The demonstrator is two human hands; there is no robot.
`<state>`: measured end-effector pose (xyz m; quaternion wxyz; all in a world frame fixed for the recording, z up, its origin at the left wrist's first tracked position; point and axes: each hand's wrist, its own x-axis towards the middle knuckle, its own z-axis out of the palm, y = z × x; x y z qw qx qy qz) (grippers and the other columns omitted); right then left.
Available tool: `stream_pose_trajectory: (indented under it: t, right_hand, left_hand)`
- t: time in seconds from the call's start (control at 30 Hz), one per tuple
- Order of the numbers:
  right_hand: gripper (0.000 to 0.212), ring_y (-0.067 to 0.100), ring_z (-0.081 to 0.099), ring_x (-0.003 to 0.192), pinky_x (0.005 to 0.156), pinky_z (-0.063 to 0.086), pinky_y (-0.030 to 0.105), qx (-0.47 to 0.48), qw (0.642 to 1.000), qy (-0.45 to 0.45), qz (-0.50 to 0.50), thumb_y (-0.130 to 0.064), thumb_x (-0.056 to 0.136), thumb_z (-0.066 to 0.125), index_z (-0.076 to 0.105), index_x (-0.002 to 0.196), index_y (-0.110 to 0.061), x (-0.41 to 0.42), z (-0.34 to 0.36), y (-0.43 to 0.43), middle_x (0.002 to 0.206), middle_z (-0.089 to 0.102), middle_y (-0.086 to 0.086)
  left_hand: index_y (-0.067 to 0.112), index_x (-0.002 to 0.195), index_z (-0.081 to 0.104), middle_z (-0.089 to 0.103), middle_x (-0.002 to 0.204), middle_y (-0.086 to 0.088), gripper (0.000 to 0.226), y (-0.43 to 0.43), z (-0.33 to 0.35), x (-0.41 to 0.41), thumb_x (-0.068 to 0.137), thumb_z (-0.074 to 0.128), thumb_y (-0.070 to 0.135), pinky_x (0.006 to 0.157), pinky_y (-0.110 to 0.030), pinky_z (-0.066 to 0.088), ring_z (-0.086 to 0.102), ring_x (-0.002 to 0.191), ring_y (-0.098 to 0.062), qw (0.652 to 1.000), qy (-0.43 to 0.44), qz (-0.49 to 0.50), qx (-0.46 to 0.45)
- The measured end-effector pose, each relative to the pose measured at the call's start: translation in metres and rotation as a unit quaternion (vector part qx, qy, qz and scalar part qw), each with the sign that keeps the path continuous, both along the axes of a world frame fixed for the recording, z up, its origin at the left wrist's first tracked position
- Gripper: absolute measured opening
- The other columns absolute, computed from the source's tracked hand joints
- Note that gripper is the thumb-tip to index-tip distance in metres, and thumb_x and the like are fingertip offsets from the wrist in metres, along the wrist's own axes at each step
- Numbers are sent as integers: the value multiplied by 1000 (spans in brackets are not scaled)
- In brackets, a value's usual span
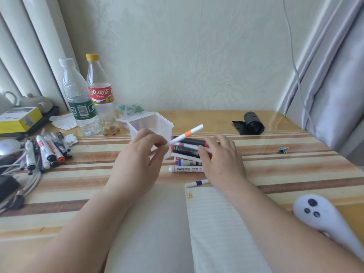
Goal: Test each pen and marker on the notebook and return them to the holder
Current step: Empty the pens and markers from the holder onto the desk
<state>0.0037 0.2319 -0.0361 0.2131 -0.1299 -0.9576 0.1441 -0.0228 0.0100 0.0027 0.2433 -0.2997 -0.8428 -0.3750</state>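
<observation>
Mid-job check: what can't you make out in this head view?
All in the head view:
1. Orange pen: its lower end is hidden in the left hand, so capped or not is unclear.
2. Marker pile: the right hand covers the right ends; count and grip unclear.
3. Holder: left hand hides its front; contents unclear.
4. Notebook: near part cut off by the bottom edge and the arms.
</observation>
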Motion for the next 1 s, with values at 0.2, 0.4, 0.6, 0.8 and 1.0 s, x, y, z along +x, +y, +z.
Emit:
stream_pose_trajectory:
  t: [0.2, 0.4, 0.6, 0.8, 1.0]
  right_hand:
    - [64, 20, 24, 145, 117, 29, 42, -3, 996, -67, 53, -67, 96, 32, 29, 153, -38, 7, -1, 2, 155, 32, -3]
    - [67, 20, 41, 129, 107, 39, 43, -15, 997, -66, 45, -80, 84, 32, 45, 138, -45, -1, -2, 5, 135, 45, -9]
    - [64, 19, 44, 124, 105, 41, 40, -28, 997, -43, 51, -82, 80, 36, 50, 133, -48, -1, -5, 7, 124, 48, -11]
    - [64, 17, 41, 127, 105, 40, 39, -30, 996, -63, 49, -80, 82, 36, 48, 135, -47, -2, -2, 6, 128, 44, -13]
    - [68, 17, 42, 127, 105, 40, 39, -23, 997, -63, 47, -81, 81, 35, 48, 137, -46, 0, -2, 4, 129, 44, -13]
  left_hand:
    - [10, 100, 67, 58, 97, 2, 6, -11, 6, -9, 97, 63, 14, 72, -25, 36, 47, 82, -17, 989, 72, 121, 50]
    - [14, 98, 72, 62, 97, 0, 7, -12, 9, -24, 95, 66, 17, 82, -31, 34, 39, 89, -16, 986, 73, 152, 13]
    - [23, 97, 72, 62, 84, 16, 7, -6, 28, -23, 96, 65, 21, 71, -19, 37, 54, 82, -12, 988, -51, 114, 85]
    - [17, 120, 55, 78, 89, -2, 24, -12, 63, -33, 99, 62, 9, 72, -25, 52, 70, 77, -11, 800, -301, -29, 518]
    - [3, 128, 47, 65, 87, -13, 39, -12, 78, -50, 94, 55, -13, 83, -38, 62, 75, 83, -28, 734, -389, -142, 539]
